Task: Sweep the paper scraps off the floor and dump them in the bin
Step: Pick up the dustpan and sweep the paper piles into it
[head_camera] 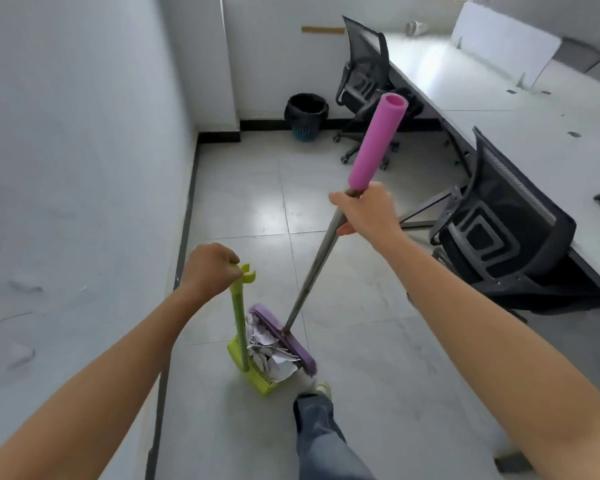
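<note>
Head view, looking down over both forearms. Left hand (pixel 208 268) at 8 o'clock from frame centre: fist closed, fingers curled tight together round the top of the lime-green dustpan handle (pixel 238 317), just beside its forked clip. Right hand (pixel 364 213) at 2 o'clock, close to centre: fingers wrapped round the grey broom shaft (pixel 316 268) just below the pink foam grip (pixel 378 140), thumb tip showing on the underside. Paper scraps (pixel 271 351) at 6 o'clock: white crumpled pile inside the lime-green dustpan (pixel 262 384), none seen loose on the tiled floor (pixel 250 202). Purple broom head (pixel 284 337) tilted, pressed against the pile on its 3 o'clock side. Cannot tell whether the pan touches the floor or hangs just above it. Bin (pixel 305 116) at 12 o'clock, well apart from the pan: blue basket with black bag liner, against the far wall. Black mesh office chair (pixel 364 81) at 1 o'clock, second office chair (pixel 510 237) at 3 o'clock, both beside a long white desk (pixel 499 98). Shoe (pixel 323 388) and jeans leg (pixel 323 438) at 6 o'clock, shoe just beside the pan.
</note>
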Motion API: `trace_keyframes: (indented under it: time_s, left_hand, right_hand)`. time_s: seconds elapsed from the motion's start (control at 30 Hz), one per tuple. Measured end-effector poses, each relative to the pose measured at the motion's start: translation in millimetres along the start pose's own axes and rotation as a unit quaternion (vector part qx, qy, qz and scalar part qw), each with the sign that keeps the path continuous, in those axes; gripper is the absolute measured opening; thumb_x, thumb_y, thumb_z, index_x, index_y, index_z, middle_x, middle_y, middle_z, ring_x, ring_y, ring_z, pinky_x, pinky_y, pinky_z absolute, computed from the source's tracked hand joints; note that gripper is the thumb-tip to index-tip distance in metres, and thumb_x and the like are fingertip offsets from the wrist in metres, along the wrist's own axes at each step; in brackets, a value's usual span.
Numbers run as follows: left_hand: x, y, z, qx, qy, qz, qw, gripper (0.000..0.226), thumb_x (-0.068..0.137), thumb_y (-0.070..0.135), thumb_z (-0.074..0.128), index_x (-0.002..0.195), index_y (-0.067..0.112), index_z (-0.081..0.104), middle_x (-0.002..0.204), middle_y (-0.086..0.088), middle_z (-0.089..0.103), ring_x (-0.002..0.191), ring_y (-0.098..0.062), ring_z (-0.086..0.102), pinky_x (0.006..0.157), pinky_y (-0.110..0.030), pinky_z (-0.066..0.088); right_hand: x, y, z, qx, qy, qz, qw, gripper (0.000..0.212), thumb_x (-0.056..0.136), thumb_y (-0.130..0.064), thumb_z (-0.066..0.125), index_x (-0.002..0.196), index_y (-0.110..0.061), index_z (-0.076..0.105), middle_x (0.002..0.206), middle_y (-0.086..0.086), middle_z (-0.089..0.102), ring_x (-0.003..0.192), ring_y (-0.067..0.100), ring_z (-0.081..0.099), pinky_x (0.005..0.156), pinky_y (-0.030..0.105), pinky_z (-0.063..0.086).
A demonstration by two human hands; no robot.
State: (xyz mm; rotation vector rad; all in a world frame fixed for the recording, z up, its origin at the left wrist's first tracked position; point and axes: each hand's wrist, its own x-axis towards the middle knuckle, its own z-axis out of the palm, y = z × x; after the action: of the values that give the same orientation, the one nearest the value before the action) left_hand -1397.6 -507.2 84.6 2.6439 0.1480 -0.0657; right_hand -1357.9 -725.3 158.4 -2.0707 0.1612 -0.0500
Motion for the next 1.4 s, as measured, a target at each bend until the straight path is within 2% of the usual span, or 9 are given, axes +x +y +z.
trace_keyframes:
  time_s: [0.17,0.3,0.37,0.5,0.67,0.8,0.93,1.07,1.4]
  left_hand:
    - [109.2,3.6,-15.8,-0.013,0.040,-0.037,0.998,0.027,0.077,0.011,0.066,0.101,0.004,0.075,0.103,-0.011,0.073,0.094,-0.026,0.065,0.081,-0.029,0.050]
    - [197.9,11.5,-36.7,-0.019,0.067,-0.063,0.996,0.024,0.075,0.012,0.067,0.096,0.006,0.077,0.094,-0.010,0.075,0.074,-0.015,0.057,0.060,-0.017,0.041]
    - [236.9,15.8,-46.3,-0.028,0.074,-0.076,0.994,0.024,0.075,0.012,0.067,0.095,0.006,0.077,0.093,-0.011,0.074,0.076,-0.018,0.059,0.064,-0.020,0.044]
    - [322.1,22.4,-56.1,-0.051,0.089,-0.085,0.991,0.025,0.075,0.010,0.066,0.097,0.004,0.076,0.094,-0.013,0.074,0.089,-0.025,0.066,0.073,-0.023,0.045]
    - [445.8,28.2,-62.0,-0.063,0.089,-0.061,0.992,0.023,0.076,0.009,0.067,0.096,0.002,0.076,0.093,-0.013,0.074,0.085,-0.025,0.066,0.079,-0.029,0.052]
    - [552.5,35.6,-71.2,-0.055,0.066,-0.027,0.996,0.028,0.074,0.017,0.067,0.096,0.001,0.076,0.088,-0.014,0.075,0.072,-0.017,0.059,0.077,-0.028,0.052]
    - [651.3,51.1,-75.0,-0.031,0.039,0.004,0.999,0.025,0.079,0.014,0.065,0.099,0.003,0.075,0.096,-0.010,0.074,0.088,-0.022,0.066,0.080,-0.029,0.052]
    - [744.9,66.7,-65.0,-0.027,0.036,0.015,0.999,0.024,0.079,0.012,0.066,0.099,0.002,0.075,0.100,-0.011,0.074,0.095,-0.024,0.066,0.081,-0.029,0.051]
    - [958.7,126.1,-40.6,-0.055,0.074,-0.055,0.994,0.022,0.074,0.012,0.071,0.092,0.002,0.077,0.087,-0.015,0.074,0.087,-0.027,0.068,0.078,-0.027,0.051]
  right_hand:
    - [117.3,-30.2,22.8,-0.029,-0.048,-0.073,0.996,0.023,0.082,-0.018,0.059,0.064,-0.013,0.046,0.071,0.010,0.056,0.050,0.020,0.064,0.063,0.035,0.058]
    - [217.1,-60.0,32.3,-0.038,-0.056,-0.124,0.990,0.025,0.083,-0.018,0.059,0.062,-0.016,0.045,0.069,0.010,0.058,0.040,0.010,0.058,0.050,0.025,0.056]
    - [260.8,-73.8,36.0,-0.034,-0.060,-0.142,0.987,0.025,0.084,-0.020,0.059,0.062,-0.016,0.046,0.068,0.010,0.057,0.041,0.010,0.058,0.048,0.022,0.056]
    - [347.0,-91.0,47.0,-0.031,-0.063,-0.155,0.985,0.025,0.086,-0.026,0.060,0.065,-0.018,0.048,0.065,0.007,0.059,0.050,0.019,0.065,0.061,0.033,0.059]
    - [454.2,-104.6,71.9,-0.040,-0.046,-0.163,0.985,0.025,0.086,-0.029,0.060,0.067,-0.016,0.052,0.067,0.009,0.062,0.047,0.015,0.063,0.053,0.025,0.056]
    - [542.8,-116.6,90.7,-0.054,-0.030,-0.151,0.987,0.028,0.087,-0.027,0.060,0.080,0.000,0.058,0.069,0.011,0.063,0.041,0.007,0.060,0.053,0.025,0.056]
    - [631.1,-122.9,95.5,-0.048,-0.014,-0.129,0.990,0.021,0.087,-0.025,0.061,0.078,-0.006,0.057,0.072,0.016,0.066,0.043,0.009,0.060,0.053,0.024,0.057]
    - [721.9,-111.3,90.2,-0.034,-0.008,-0.114,0.993,0.020,0.086,-0.025,0.061,0.079,-0.006,0.058,0.066,0.009,0.063,0.037,0.002,0.057,0.045,0.013,0.052]
    - [963.1,-91.7,60.7,0.001,-0.033,-0.134,0.990,0.027,0.086,-0.024,0.062,0.088,0.002,0.062,0.067,0.009,0.063,0.041,0.009,0.060,0.049,0.022,0.056]
